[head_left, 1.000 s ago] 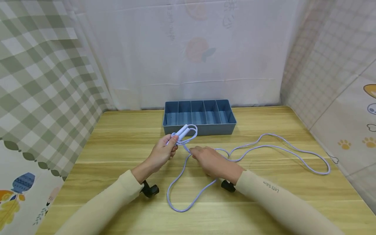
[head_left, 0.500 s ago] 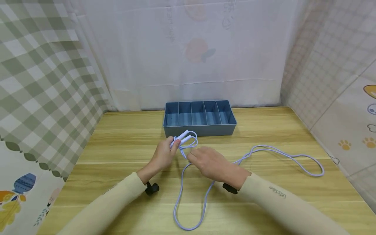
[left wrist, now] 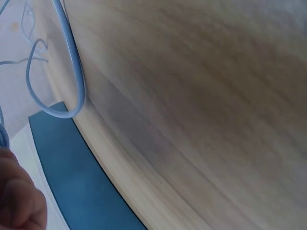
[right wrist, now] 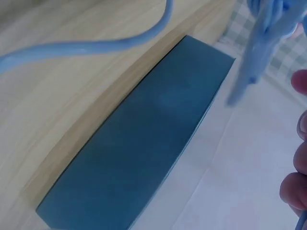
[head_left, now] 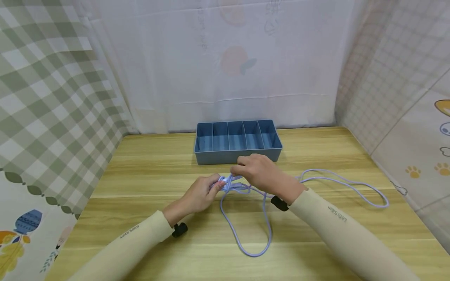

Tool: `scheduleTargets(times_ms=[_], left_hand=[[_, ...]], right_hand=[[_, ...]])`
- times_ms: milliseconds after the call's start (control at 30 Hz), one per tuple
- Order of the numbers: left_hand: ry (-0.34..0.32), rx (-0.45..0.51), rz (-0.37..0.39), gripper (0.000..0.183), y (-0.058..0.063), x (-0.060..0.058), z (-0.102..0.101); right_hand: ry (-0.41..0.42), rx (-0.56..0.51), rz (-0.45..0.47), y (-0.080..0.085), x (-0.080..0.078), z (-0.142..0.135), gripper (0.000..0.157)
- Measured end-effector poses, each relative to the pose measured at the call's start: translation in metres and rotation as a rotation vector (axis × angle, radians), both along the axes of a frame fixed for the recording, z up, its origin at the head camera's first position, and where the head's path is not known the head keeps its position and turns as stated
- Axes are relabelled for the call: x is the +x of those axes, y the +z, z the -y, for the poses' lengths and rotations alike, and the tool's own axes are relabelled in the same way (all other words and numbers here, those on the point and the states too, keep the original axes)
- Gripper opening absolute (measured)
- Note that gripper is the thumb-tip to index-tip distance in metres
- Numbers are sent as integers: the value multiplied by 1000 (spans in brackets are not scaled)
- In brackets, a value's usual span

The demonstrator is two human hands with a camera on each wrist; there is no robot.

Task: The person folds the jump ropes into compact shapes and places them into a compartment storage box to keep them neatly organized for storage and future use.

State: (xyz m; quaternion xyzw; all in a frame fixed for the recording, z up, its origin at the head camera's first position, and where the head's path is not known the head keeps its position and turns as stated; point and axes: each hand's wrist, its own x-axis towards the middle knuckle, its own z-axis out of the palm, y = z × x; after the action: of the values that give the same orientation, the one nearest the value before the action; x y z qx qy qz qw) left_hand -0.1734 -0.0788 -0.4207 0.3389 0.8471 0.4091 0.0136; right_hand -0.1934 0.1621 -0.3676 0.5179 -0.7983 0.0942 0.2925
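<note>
A lavender jump rope (head_left: 254, 255) is gathered at the middle of the table. My left hand (head_left: 202, 194) grips its bunched coils and pale handles, thumb on top; the fingers hide much of the bunch. Just to the right, my right hand (head_left: 261, 175) pinches a strand of the rope and holds it raised over the bunch. One loop hangs toward the front, and a longer doubled length trails off to the right. The right wrist view shows the bundled coils (right wrist: 263, 50) near the curled fingers (right wrist: 298, 160). In the left wrist view the left hand (left wrist: 19, 199) is partly cut off.
Behind the hands stands a blue-grey tray (head_left: 225, 157) with several upright compartments. Its front wall lies close beyond the right hand. Patterned cloths (head_left: 59, 97) hang around the back and sides of the wooden table (head_left: 147, 168).
My left hand has lowered toward me with the handles. My right hand has moved from below the bunch up and right, drawing a strand over it. The trailing loop has shifted and narrowed.
</note>
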Motion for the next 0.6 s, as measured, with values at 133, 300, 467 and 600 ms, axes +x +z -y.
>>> scheduleTargets(times_ms=[133, 300, 467, 600], left_hand=[[-89, 51, 14, 22, -1, 0, 3], [-222, 128, 58, 21, 1, 0, 2], [-271, 154, 192, 23, 0, -1, 1], [-277, 190, 298, 24, -3, -2, 3]], right_hand=[[21, -8, 111, -1, -9, -1, 9], [123, -59, 431, -4, -23, -7, 5], [222, -80, 693, -10, -36, -11, 6], [241, -88, 788, -19, -38, -11, 10]])
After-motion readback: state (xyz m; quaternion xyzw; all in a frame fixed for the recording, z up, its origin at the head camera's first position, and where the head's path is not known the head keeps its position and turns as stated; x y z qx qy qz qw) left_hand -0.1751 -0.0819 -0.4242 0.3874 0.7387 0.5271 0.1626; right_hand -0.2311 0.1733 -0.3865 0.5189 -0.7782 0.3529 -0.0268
